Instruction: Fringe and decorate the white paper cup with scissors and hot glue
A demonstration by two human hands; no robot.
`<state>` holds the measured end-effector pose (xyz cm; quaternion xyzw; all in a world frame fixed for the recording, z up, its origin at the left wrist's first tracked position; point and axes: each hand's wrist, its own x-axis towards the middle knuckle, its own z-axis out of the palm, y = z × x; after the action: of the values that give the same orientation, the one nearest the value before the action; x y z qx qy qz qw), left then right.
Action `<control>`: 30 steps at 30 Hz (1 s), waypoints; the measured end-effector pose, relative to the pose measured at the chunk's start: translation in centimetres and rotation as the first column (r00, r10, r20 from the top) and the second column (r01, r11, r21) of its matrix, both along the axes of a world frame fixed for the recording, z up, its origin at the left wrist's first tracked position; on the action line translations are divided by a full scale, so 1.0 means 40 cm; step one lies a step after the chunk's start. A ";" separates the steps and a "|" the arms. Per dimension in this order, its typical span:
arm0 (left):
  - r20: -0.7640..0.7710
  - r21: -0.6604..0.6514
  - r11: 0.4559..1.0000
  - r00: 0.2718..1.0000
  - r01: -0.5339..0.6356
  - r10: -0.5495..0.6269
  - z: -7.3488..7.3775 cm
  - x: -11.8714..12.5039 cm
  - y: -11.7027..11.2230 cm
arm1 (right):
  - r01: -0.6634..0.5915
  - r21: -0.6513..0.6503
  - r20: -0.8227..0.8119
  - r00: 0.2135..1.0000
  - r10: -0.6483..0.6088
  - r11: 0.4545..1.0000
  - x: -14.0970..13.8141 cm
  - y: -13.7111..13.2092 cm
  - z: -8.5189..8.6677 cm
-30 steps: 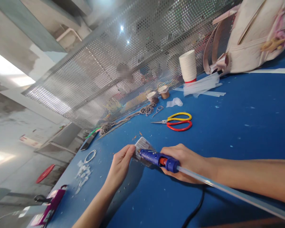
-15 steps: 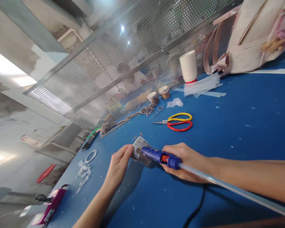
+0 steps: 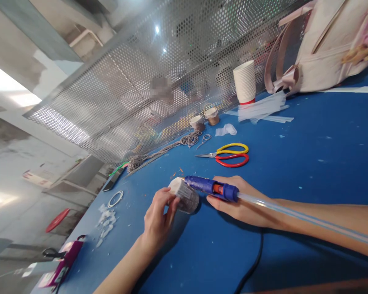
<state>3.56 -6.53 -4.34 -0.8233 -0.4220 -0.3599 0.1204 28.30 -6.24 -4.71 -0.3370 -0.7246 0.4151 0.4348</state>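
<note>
My left hand (image 3: 159,216) pinches the rim side of a small cup (image 3: 187,197), white at its upper end and wrapped in grey-brown cord lower down. The cup lies tilted just over the blue table. Closed around a blue hot glue gun (image 3: 204,185), my right hand (image 3: 239,204) holds it level, its nozzle at the cup's white edge. A long clear glue stick (image 3: 294,218) runs out of the gun's back over my right forearm. Whether the nozzle touches the cup, I cannot tell.
Scissors (image 3: 230,155) with yellow and red handles lie beyond my hands. Behind them are cord (image 3: 190,139), two small cups (image 3: 211,116), stacked paper cups (image 3: 244,83) and clear strips (image 3: 262,108). A perforated metal screen (image 3: 125,90) borders the table (image 3: 319,163). A power strip (image 3: 64,261) sits lower left.
The cup has turned in my left hand, now showing more of its cord-wrapped side. My left fingers have shifted their hold. The glue gun has moved slightly up and right.
</note>
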 end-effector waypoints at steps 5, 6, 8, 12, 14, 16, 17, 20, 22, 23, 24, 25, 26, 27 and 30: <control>-0.192 0.103 0.973 0.964 0.205 -0.183 -0.006 0.008 0.001 | 0.028 0.025 0.018 0.999 -0.028 0.999 0.000 -0.001 0.001; -0.205 0.098 0.969 0.958 0.226 -0.203 -0.005 0.010 0.002 | 0.036 0.029 0.016 0.999 -0.036 0.999 0.000 0.000 0.002; -0.237 0.091 0.959 0.941 0.268 -0.240 0.000 0.011 0.002 | 0.037 0.028 0.013 0.999 -0.038 0.999 0.000 0.001 0.001; -0.409 0.138 0.929 0.874 0.343 -0.262 0.010 0.006 0.002 | 0.039 0.039 -0.027 0.999 -0.038 0.998 -0.001 0.006 -0.009; -0.512 0.171 0.915 0.826 0.365 -0.234 0.013 0.003 0.002 | 0.040 0.043 -0.059 0.998 -0.037 0.998 -0.001 0.008 -0.015; -0.573 0.189 0.914 0.796 0.358 -0.194 0.014 0.000 0.001 | 0.038 0.048 -0.077 0.996 -0.034 0.998 -0.001 0.010 -0.018; -0.586 0.193 0.918 0.791 0.347 -0.176 0.014 -0.001 0.001 | 0.037 0.048 -0.080 0.996 -0.033 0.998 -0.002 0.011 -0.018; -0.604 0.187 0.924 0.781 0.334 -0.160 0.013 -0.001 0.001 | 0.035 0.045 -0.085 0.996 -0.031 0.998 -0.002 0.009 -0.013; -0.611 0.180 0.924 0.774 0.336 -0.163 0.012 0.003 0.002 | 0.032 0.038 -0.087 0.996 -0.029 0.999 -0.001 0.007 -0.008; -0.612 0.180 0.925 0.774 0.336 -0.163 0.012 0.006 0.002 | 0.032 0.036 -0.088 0.996 -0.029 0.999 0.000 0.006 -0.006; -0.611 0.180 0.926 0.775 0.332 -0.160 0.012 0.010 0.003 | 0.033 0.034 -0.089 0.996 -0.030 0.999 0.000 0.005 -0.004; -0.609 0.184 0.926 0.778 0.328 -0.155 0.011 0.014 0.003 | 0.036 0.031 -0.090 0.995 -0.033 0.999 0.001 0.005 -0.002; -0.609 0.190 0.927 0.779 0.325 -0.148 0.011 0.017 0.004 | 0.039 0.024 -0.091 0.995 -0.037 0.999 0.001 0.004 -0.001; -0.610 0.196 0.926 0.779 0.323 -0.142 0.010 0.019 0.004 | 0.042 0.016 -0.091 0.995 -0.040 0.999 0.001 0.004 0.001; -0.612 0.220 0.920 0.781 0.323 -0.128 0.005 0.020 0.005 | 0.035 -0.006 -0.081 0.996 -0.035 0.999 0.001 0.004 0.003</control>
<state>4.36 -6.34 -4.15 -0.9088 -0.1986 -0.1626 0.3288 28.36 -6.08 -4.59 -0.3335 -0.6992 0.4226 0.4704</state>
